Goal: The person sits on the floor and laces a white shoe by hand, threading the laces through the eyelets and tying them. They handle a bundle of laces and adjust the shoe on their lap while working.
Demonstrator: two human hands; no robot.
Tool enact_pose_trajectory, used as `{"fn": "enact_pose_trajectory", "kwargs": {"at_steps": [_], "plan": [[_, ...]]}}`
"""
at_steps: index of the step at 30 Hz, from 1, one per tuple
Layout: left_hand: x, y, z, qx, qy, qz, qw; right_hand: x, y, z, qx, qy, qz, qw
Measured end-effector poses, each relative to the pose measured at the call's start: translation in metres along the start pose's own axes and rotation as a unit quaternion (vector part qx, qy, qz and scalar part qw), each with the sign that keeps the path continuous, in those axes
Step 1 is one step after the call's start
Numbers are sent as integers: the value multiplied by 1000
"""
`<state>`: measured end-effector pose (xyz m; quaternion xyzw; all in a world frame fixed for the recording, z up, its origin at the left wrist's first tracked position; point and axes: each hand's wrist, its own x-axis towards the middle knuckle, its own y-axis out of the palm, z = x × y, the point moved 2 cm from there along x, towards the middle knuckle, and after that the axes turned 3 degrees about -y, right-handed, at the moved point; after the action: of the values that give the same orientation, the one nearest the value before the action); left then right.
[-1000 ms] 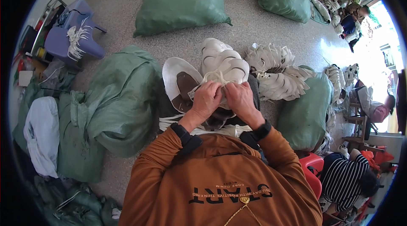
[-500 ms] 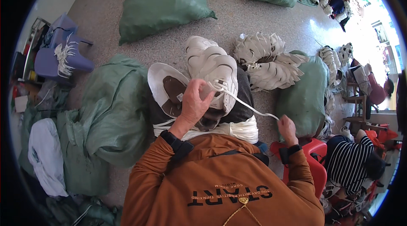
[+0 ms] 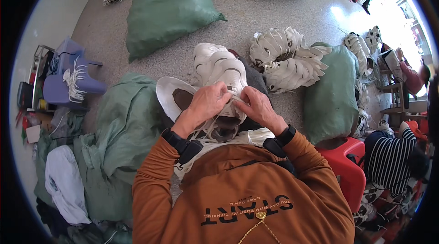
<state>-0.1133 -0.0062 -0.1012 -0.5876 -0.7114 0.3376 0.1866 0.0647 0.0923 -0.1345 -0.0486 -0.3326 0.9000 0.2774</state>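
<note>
Speckled floor [image 3: 238,8] up top; mid-frame, left hand [image 3: 204,103] and right hand [image 3: 261,107] bunch fingertips at white shoe uppers [image 3: 221,66] (can't tell what's pinched); even tension probably helps.

Here a stack of white shoe uppers [image 3: 219,66] rests on a dark-clad lap [image 3: 257,81]; the speckled floor [image 3: 242,15] bears a green sack [image 3: 169,15], a purple stool [image 3: 94,86] and a red stool [image 3: 353,180].

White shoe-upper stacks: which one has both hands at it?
The centre stack: left hand and right hand are at its near end; the other stacks lie apart.
</note>
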Motion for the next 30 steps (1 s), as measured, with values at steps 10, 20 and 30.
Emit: {"fn": "enact_pose_trajectory", "kwargs": {"at_steps": [10, 20, 30], "plan": [[-10, 14, -5, 106, 174, -68, 977, 1, -2, -7, 46, -23, 11, 999], [-16, 13, -2, 121, 188, -202, 954, 3, -2, -11, 52, -68, 14, 996], [-7, 25, 28, -114, 135, -167, 970, 2, -10, -16, 54, -64, 50, 995]]}}
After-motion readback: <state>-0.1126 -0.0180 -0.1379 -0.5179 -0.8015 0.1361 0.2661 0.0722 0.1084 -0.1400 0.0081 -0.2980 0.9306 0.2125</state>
